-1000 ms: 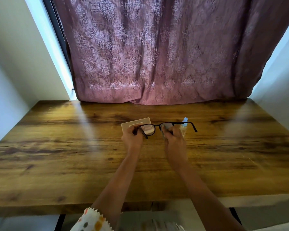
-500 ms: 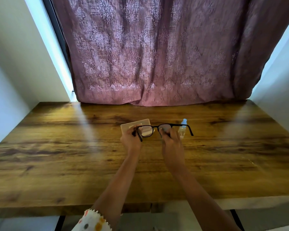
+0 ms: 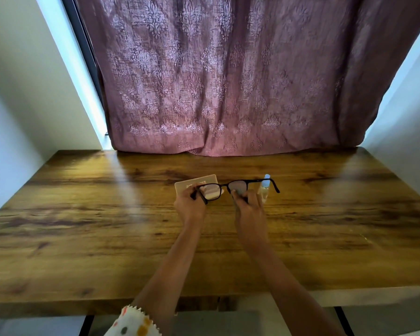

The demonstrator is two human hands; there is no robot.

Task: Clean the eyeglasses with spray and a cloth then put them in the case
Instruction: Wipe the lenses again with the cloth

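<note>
Soft backlight, glare streaks, edge distortion

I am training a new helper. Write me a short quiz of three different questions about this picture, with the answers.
1. True or false: the glasses lie flat on the table.
2. Which hand pinches the lens on the bottle's side? A) left hand B) right hand
3. Fill in: behind the left hand lies a pale, closed ____.

Key
1. False; both hands hold them above it.
2. B.
3. case.
</note>
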